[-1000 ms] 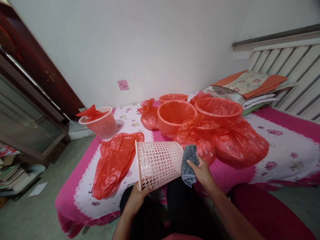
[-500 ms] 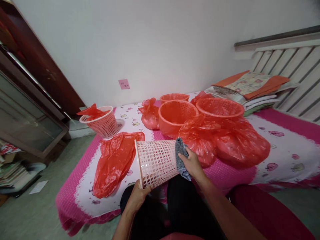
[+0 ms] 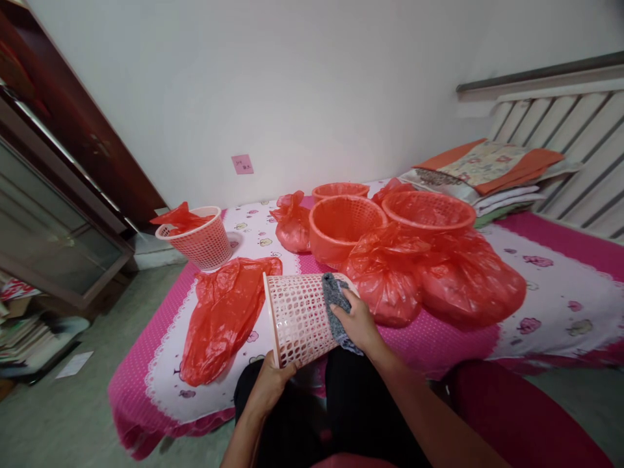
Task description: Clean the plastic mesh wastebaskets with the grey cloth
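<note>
A pale pink plastic wastebasket (image 3: 299, 312) with a lattice wall lies tipped on its side above my knees, its rim to the left. My left hand (image 3: 273, 383) grips the lower part of that rim. Near the basket's base, my right hand (image 3: 355, 318) presses a grey cloth (image 3: 336, 312) against the outer wall, fingers closed on it. To the left of the basket a flat red plastic bag (image 3: 227, 318) is spread on the bed. Tied red bags (image 3: 390, 279) with something inside stand just beyond my right hand.
On the bed (image 3: 180, 416), another pink basket (image 3: 205, 244) holding a red bag stands at the far left. Red-lined baskets (image 3: 348, 221) stand behind the tied bags. Folded bedding (image 3: 492, 169) is stacked at the right, and a dark red round seat (image 3: 517, 416) is beside me.
My right hand and the grey cloth have slid left along the basket's wall, away from its base. The basket and my left hand have stayed about where they were.
</note>
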A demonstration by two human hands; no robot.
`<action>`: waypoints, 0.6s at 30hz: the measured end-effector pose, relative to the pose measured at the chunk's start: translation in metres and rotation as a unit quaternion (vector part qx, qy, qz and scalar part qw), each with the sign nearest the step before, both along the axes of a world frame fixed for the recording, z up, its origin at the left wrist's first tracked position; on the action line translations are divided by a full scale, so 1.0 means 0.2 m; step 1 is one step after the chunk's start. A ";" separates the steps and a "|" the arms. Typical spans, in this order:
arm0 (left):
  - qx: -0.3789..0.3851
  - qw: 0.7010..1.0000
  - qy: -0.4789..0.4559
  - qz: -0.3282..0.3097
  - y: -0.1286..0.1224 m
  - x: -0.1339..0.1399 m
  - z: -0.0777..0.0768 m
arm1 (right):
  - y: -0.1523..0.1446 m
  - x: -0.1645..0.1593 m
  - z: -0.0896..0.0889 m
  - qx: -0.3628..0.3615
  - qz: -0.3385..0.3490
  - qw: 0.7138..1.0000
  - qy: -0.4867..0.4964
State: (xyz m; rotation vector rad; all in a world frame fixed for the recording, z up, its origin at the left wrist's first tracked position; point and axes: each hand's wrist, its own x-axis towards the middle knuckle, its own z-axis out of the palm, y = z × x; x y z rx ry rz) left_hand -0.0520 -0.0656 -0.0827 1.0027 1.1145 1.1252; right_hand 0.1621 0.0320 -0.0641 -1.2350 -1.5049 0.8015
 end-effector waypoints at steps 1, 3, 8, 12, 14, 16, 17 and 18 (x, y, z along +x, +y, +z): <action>0.003 1.000 -0.004 -0.003 0.00 0.00 0.00 | -0.01 -0.03 0.00 0.003 0.008 1.000 -0.004; 0.006 1.000 -0.005 -0.005 0.00 0.00 0.00 | -0.03 -0.09 0.01 0.016 0.036 0.999 -0.011; -0.005 1.000 0.005 -0.003 -0.01 0.01 0.02 | -0.10 -0.26 0.08 0.047 0.122 0.991 -0.027; -0.011 1.000 0.015 -0.002 -0.02 0.01 0.04 | -0.16 -0.33 0.14 0.065 0.185 0.980 -0.048; -0.012 1.000 0.022 -0.003 -0.02 0.00 0.02 | -0.19 -0.33 0.15 0.075 0.217 0.972 -0.058; -0.012 1.000 0.025 -0.007 -0.03 -0.01 -0.01 | -0.22 -0.33 0.16 0.086 0.244 0.963 -0.071; -0.012 1.000 0.024 -0.008 -0.03 -0.02 -0.02 | -0.23 -0.32 0.16 0.090 0.253 0.960 -0.075; -0.012 1.000 0.022 -0.009 -0.03 -0.02 -0.04 | -0.25 -0.31 0.15 0.092 0.259 0.958 -0.080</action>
